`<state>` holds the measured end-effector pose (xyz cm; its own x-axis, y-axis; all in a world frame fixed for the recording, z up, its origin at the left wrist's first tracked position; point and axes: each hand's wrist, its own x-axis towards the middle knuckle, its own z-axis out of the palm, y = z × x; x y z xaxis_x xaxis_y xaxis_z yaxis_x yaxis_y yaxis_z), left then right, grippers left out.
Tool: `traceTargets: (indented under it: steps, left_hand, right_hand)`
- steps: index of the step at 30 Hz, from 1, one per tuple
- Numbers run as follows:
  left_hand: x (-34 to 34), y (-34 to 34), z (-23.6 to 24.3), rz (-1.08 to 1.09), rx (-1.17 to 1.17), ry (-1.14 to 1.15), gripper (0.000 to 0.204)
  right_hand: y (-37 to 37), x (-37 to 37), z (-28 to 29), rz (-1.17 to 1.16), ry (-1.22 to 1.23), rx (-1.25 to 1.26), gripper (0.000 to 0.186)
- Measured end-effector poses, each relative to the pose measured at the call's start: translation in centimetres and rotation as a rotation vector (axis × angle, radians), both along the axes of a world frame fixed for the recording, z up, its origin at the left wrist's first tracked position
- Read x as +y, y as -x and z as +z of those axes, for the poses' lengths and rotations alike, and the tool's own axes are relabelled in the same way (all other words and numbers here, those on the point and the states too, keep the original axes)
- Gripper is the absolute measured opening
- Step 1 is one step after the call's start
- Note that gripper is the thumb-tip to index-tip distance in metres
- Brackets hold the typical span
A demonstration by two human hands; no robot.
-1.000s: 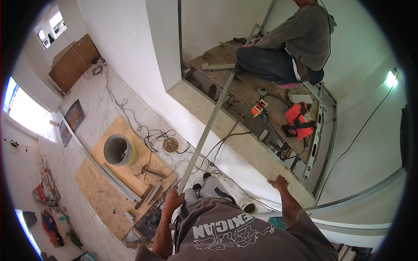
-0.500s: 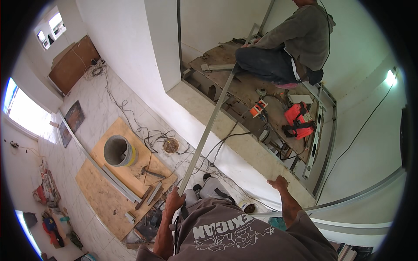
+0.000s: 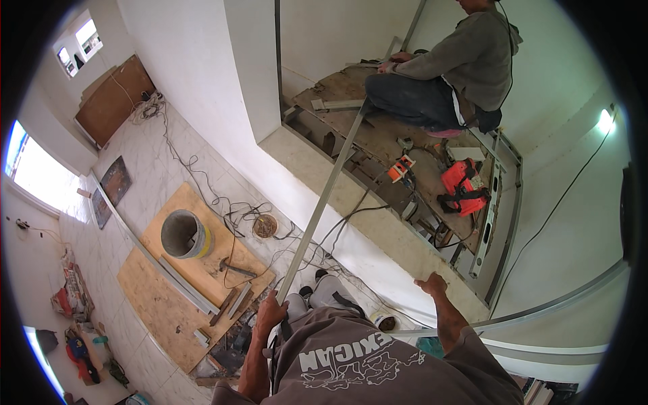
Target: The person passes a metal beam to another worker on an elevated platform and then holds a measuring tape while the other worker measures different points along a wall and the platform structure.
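Note:
My left hand (image 3: 271, 312) is closed around the near end of a long, thin grey metal bar (image 3: 324, 199). From there the bar slants up across the pale ledge (image 3: 398, 236), its far part reaching the knee of a seated person (image 3: 455, 74). Resting on the front edge of that ledge, my right hand (image 3: 432, 283) holds nothing, its fingers apart. The person sits on a worn board platform behind the ledge, both hands low near a metal frame piece. Beside them lie a red tool bag (image 3: 464, 187), an orange tool (image 3: 401, 169) and a spirit level (image 3: 487, 226).
Down on the left, a plywood sheet (image 3: 169, 233) carries a bucket (image 3: 185, 234), a hammer (image 3: 237, 270) and metal strips. Black cables (image 3: 236, 216) tangle along the white wall base. Gaps open between the platform boards. Another long metal profile (image 3: 553, 304) curves across the lower right.
The seated person's hands and forearm have shifted slightly by the frame piece. My two hands and the metal bar stay where they were.

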<state>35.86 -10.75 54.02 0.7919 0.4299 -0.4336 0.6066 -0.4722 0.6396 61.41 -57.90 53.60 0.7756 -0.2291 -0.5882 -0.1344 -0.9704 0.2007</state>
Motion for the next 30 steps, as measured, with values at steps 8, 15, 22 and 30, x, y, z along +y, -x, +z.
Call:
traceTargets:
  steps: [8,15,22,30]
  left_hand:
    - [0.1,0.1,-0.5,-0.003,-0.002,0.015,0.054]
    - [0.1,0.2,-0.7,-0.009,-0.002,0.012,0.053]
    - [0.1,-0.6,0.4,-0.037,-0.012,-0.061,0.055]
    - [0.4,-1.0,0.8,-0.09,0.038,-0.062,0.062]
  right_hand:
    - [-0.1,-0.3,-0.5,0.006,0.017,0.002,0.109]
    - [0.2,-0.2,-0.6,-0.03,-0.013,-0.076,0.089]
    - [0.3,-0.1,-0.4,-0.025,-0.021,-0.087,0.089]
    - [0.3,-0.2,-0.5,-0.022,-0.014,-0.092,0.089]
